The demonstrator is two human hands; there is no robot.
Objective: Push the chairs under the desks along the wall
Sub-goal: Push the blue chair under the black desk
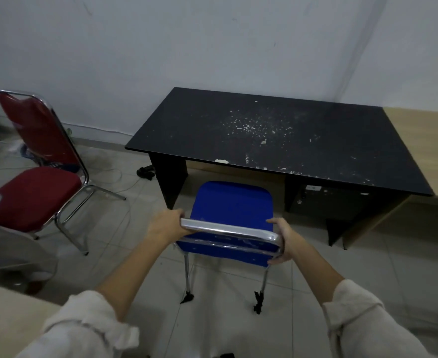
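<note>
The blue chair [232, 202], backrest gripped by left hand [165, 226] and right hand [285, 240], could hit the black table [277, 135] drawer unit at frame right if pushed askew.

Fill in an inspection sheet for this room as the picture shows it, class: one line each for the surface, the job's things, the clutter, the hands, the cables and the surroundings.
Surface: black desk against the wall, its top scratched and flecked with white chips, nothing standing on it.
Job's things: blue chair facing the desk opening, seat front at the desk edge, not yet pushed under; red chair stands apart to the left, turned sideways.
Clutter: dark object on the floor by the desk's left leg; what it is cannot be told.
Hands: left hand and right hand grip the ends of the blue chair's chrome back rail.
Cables: white cable loose on the floor tiles.
Surroundings: pale wall; light wooden desk adjoining on the right.
</note>
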